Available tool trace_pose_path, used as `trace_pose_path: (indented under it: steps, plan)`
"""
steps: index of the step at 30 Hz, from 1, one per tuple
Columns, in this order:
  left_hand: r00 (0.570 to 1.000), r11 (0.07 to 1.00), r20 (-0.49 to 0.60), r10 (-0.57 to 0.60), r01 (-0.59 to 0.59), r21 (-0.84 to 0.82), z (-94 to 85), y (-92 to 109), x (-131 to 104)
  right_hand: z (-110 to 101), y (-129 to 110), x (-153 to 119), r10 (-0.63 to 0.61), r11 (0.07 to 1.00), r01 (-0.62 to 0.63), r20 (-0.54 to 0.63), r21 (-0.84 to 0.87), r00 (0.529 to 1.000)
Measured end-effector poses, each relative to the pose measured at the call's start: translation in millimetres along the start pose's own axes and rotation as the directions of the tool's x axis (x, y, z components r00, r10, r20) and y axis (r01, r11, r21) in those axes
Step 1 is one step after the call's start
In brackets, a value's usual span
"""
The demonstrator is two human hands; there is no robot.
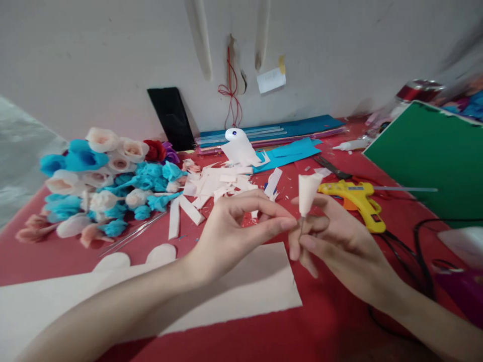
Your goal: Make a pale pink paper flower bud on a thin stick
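Note:
A small cone-shaped white crepe-paper flower bud (308,193) stands upright on a thin stem between my hands. My right hand (339,246) grips the stem between thumb and fingers, just below the bud. With thumb and forefinger pressed together, my left hand (241,226) meets the base of the bud; the exact spot it pinches is partly hidden. Under my left forearm lies a long cream crepe-paper sheet (264,286). Two rounded paper petals (162,254) rest along its far edge. White paper scraps and strips (222,183) are scattered beyond my left hand.
Blue, white and pink paper flowers (105,186) are heaped at left. A yellow glue gun (358,198) with a glue stick lies right, near pliers (332,168). A green board (430,161) leans there. A black phone (171,118) and white tape dispenser (241,148) stand near the wall.

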State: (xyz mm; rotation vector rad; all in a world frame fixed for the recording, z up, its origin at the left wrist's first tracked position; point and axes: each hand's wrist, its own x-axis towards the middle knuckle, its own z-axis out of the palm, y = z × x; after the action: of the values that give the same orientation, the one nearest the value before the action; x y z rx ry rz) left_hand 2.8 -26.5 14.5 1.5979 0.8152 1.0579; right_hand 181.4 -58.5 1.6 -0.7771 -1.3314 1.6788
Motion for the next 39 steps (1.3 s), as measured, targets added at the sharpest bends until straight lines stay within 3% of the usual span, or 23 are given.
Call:
trace_pose_path:
  steps: [6, 11, 15, 20, 23, 26, 32, 39]
  plan:
    - [0.995, 0.986, -0.036, -0.097, 0.091, -0.137, -0.8, -6, 0, 0, -1, -1, 0.002, 1.000, -0.003, 0.032, 0.018, 0.999]
    - [0.996, 0.974, -0.024, -0.089, 0.082, -0.213, 0.5, -11, 0, 2, -1, -2, 0.041, 0.998, -0.044, 0.058, 0.046, 0.997]
    - [0.990, 0.935, 0.090, -0.112, 0.136, -0.327, 0.3, -11, -1, 4, -3, -2, 0.079, 0.996, -0.082, 0.080, 0.036, 0.994]
    - [0.928, 0.818, 0.337, -0.159, 0.315, -0.482, -1.0, -11, -1, 4, -2, -1, 0.075, 0.997, -0.077, 0.118, 0.009, 0.990]
    - [0.917, 0.804, 0.375, -0.133, 0.321, -0.501, -0.1, -11, -1, 3, -1, 0, 0.060, 0.998, -0.062, 0.144, 0.011, 0.988]
    - [0.936, 0.821, 0.335, -0.112, 0.277, -0.499, 1.2, -11, 0, 3, -2, 1, 0.084, 0.996, -0.087, 0.151, 0.016, 0.985]
    - [0.984, 0.901, 0.128, -0.127, 0.169, -0.399, -0.2, -12, 3, 4, -6, -1, 0.122, 0.992, -0.124, 0.162, 0.006, 0.979]
    - [0.980, 0.909, -0.100, -0.172, 0.119, -0.400, -8.5, -6, 11, 5, -6, -4, 0.137, 0.990, -0.137, 0.164, -0.016, 0.977]
